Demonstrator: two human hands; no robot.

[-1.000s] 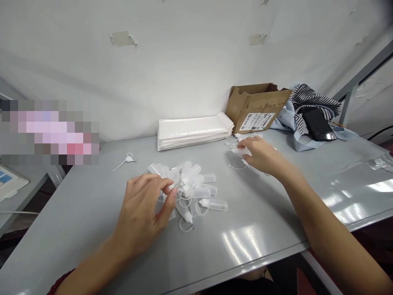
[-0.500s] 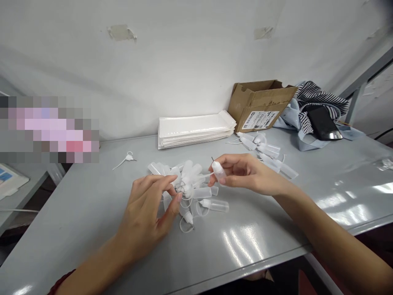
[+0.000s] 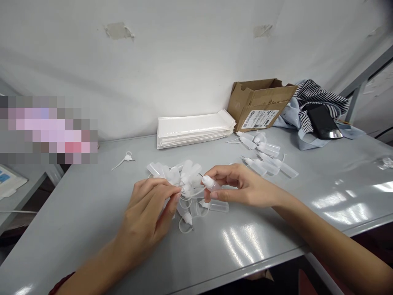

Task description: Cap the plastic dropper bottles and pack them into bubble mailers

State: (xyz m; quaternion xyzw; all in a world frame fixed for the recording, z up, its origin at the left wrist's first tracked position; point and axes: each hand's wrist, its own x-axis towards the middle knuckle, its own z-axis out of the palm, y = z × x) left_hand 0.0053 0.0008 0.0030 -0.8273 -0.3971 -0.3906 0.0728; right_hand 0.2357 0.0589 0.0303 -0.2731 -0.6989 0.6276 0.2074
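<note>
A pile of small translucent needle-tip bottles (image 3: 187, 180) lies in the middle of the grey table (image 3: 92, 213). My right hand (image 3: 242, 186) is closed on one small bottle (image 3: 210, 183), its needle tip pointing left towards the pile. My left hand (image 3: 147, 213) is pinched at the pile's left edge, its fingertips pressed together on a small white piece I cannot make out. A second group of the same bottles (image 3: 267, 157) lies further back to the right.
A stack of white padded envelopes (image 3: 195, 128) leans by the wall. An open cardboard box (image 3: 260, 102) stands behind the second group, beside striped clothing with a black phone (image 3: 324, 121). A lone white cap with tether (image 3: 125, 159) lies at the left.
My right hand left the far bottle group with one bottle and brought it down and left to the central pile. My left hand stayed at the pile, shifting slightly.
</note>
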